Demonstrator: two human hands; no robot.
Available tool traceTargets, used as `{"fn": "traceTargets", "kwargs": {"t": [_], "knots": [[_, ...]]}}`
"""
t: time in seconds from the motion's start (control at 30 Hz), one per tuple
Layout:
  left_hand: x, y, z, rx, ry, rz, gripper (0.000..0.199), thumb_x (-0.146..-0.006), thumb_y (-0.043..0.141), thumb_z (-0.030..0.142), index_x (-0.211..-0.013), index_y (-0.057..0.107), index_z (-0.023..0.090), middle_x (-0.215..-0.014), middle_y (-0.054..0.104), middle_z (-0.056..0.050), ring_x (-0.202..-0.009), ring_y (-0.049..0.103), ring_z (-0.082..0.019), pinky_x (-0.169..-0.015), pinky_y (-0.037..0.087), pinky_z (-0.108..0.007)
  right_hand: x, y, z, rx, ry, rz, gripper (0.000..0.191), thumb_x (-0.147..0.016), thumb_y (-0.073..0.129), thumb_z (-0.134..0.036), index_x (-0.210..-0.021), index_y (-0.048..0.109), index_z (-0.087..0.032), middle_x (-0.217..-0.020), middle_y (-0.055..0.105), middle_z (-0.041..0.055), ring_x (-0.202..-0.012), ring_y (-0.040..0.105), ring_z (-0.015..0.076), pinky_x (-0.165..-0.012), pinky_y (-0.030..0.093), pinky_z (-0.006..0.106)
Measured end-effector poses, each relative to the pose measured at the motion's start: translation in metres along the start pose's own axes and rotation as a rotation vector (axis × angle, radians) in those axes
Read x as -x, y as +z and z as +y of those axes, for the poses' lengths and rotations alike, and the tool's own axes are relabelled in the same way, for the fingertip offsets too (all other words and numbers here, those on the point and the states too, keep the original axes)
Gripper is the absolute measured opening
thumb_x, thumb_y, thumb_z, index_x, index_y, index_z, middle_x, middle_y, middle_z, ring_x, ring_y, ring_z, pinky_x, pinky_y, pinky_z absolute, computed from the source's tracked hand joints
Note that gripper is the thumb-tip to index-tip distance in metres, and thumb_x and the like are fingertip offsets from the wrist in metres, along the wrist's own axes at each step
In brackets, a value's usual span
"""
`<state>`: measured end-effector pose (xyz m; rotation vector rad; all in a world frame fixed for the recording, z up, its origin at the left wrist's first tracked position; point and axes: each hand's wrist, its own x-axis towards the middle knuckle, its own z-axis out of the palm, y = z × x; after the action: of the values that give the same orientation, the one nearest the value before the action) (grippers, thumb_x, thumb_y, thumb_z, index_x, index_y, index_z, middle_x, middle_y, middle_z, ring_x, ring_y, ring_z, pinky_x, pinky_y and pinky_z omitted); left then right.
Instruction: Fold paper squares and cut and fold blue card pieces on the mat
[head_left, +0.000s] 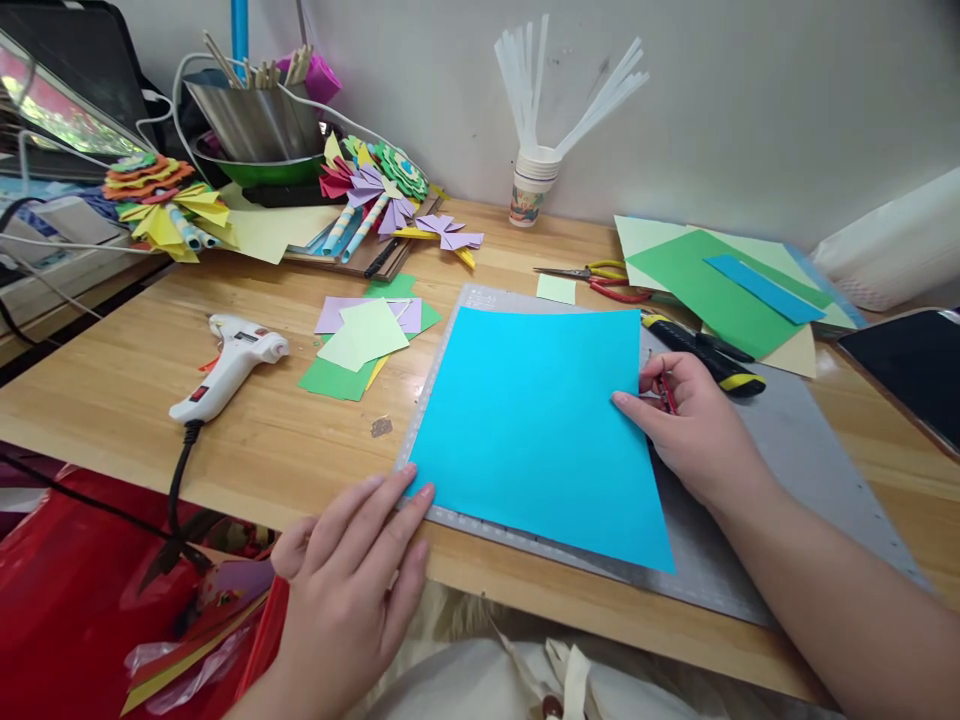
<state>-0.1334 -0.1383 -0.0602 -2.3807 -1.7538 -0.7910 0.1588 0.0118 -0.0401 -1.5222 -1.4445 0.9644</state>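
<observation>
A sheet of bright blue paper (540,430) lies on the grey cutting mat (795,480), its lower right corner lifted slightly. The fingertips of my left hand (352,570) touch the sheet's lower left corner, fingers stretched out. At the right edge, my right hand (690,420) is closed, with the thumb on top of the paper and the other fingers at its side. A slim red object (665,392) shows between those fingers; most of it is hidden, so its kind is unclear.
Left of the mat are a white glue gun (229,365) and paper scraps (364,335). Behind are scissors (600,275), a paper cup (534,190) with white strips, and paper flowers (375,190). A yellow-black cutter (705,355) and green sheets (712,280) lie at right.
</observation>
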Motion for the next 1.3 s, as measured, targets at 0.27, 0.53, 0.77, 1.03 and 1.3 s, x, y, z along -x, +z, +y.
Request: {"fn": "traceTargets", "kwargs": {"t": [0.27, 0.53, 0.77, 1.03, 1.3], "knots": [[0.021, 0.011, 0.008, -0.021, -0.071, 0.077, 0.048, -0.084, 0.056, 0.017, -0.132, 0.056, 0.024, -0.13, 0.062, -0.005, -0.112, 0.052, -0.028, -0.095, 0.032, -0.039, 0.001, 0.001, 0.0, 0.017, 0.036, 0.028, 0.037, -0.064, 0.077, -0.034, -0.087, 0.049, -0.025, -0.07, 0.048, -0.0037, -0.062, 0.044, 0.0162, -0.053, 0.035, 0.028], [0.025, 0.018, 0.018, 0.053, -0.148, 0.174, 0.053, -0.086, 0.051, 0.012, -0.137, 0.05, 0.027, -0.125, 0.066, -0.002, -0.109, 0.054, -0.024, -0.098, 0.033, -0.036, 0.0, -0.001, 0.005, 0.022, 0.045, 0.039, 0.039, -0.064, 0.078, -0.036, -0.087, 0.049, -0.026, -0.073, 0.051, -0.0027, -0.062, 0.045, 0.016, -0.053, 0.037, 0.029], [0.02, 0.02, 0.02, 0.062, -0.168, 0.188, 0.045, -0.087, 0.048, 0.015, -0.13, 0.058, 0.024, -0.123, 0.067, -0.002, -0.106, 0.056, -0.024, -0.094, 0.032, -0.037, -0.002, 0.002, 0.004, 0.011, 0.05, 0.052, 0.04, -0.06, 0.079, -0.035, -0.085, 0.049, -0.026, -0.072, 0.052, -0.0026, -0.061, 0.045, 0.0164, -0.052, 0.037, 0.029], [0.023, 0.019, 0.017, 0.045, -0.138, 0.153, 0.047, -0.086, 0.051, 0.014, -0.132, 0.056, 0.023, -0.125, 0.066, -0.003, -0.107, 0.055, -0.023, -0.095, 0.031, -0.035, -0.004, 0.002, 0.005, 0.015, 0.033, 0.049, 0.038, -0.062, 0.078, -0.033, -0.085, 0.049, -0.026, -0.071, 0.051, -0.0027, -0.063, 0.045, 0.0163, -0.053, 0.036, 0.029], [0.021, 0.019, 0.019, 0.078, -0.159, 0.189, 0.045, -0.087, 0.05, 0.015, -0.13, 0.058, 0.025, -0.122, 0.068, -0.001, -0.105, 0.055, -0.022, -0.091, 0.033, -0.035, -0.004, 0.0, 0.006, 0.0, 0.052, 0.051, 0.04, -0.06, 0.079, -0.032, -0.085, 0.049, -0.026, -0.072, 0.051, -0.0026, -0.064, 0.046, 0.017, -0.055, 0.036, 0.03]]}}
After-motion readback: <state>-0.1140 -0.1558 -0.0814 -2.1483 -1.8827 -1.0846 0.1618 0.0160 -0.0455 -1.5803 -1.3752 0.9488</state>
